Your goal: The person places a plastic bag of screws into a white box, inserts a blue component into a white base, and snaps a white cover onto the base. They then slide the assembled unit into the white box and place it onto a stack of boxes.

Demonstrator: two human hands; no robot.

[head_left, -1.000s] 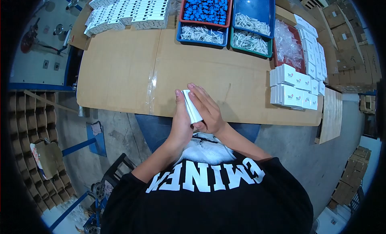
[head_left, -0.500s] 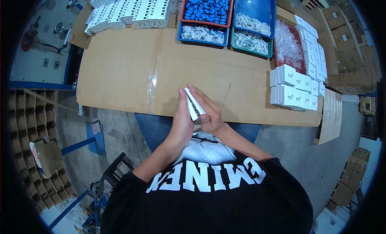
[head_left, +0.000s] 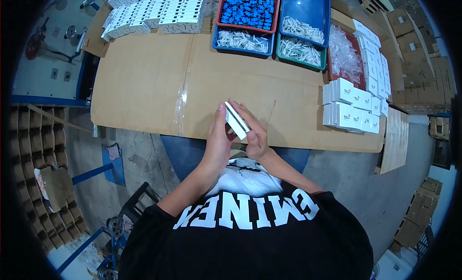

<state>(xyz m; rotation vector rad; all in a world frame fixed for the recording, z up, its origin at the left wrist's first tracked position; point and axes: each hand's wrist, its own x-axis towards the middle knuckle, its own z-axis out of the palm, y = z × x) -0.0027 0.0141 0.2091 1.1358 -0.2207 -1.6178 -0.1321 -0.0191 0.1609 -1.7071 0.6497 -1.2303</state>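
Between my hands, above the front edge of the cardboard-covered table, is a small white rectangular box-like piece [head_left: 237, 121] with a dark stripe along its length. It stands tilted, its lower end toward my body. My right hand [head_left: 256, 134] grips it from the right, with the fingers along its far side and the thumb near its lower end. My left hand [head_left: 217, 141] is closed against its left side, thumb pointing up; part of its fingers is hidden behind the piece.
Cardboard [head_left: 139, 82] covers the table. White pieces with dark slots [head_left: 180, 13] are stacked at the back left. Trays hold blue parts [head_left: 248, 10] and small white parts [head_left: 243, 40]. At the right are a red tray of clear plastic bags [head_left: 344, 53] and stacked white boxes [head_left: 351, 115].
The white piece has turned in my hands and shifted slightly right, so a broader white face shows. My left fingers have loosened a little from its lower end.
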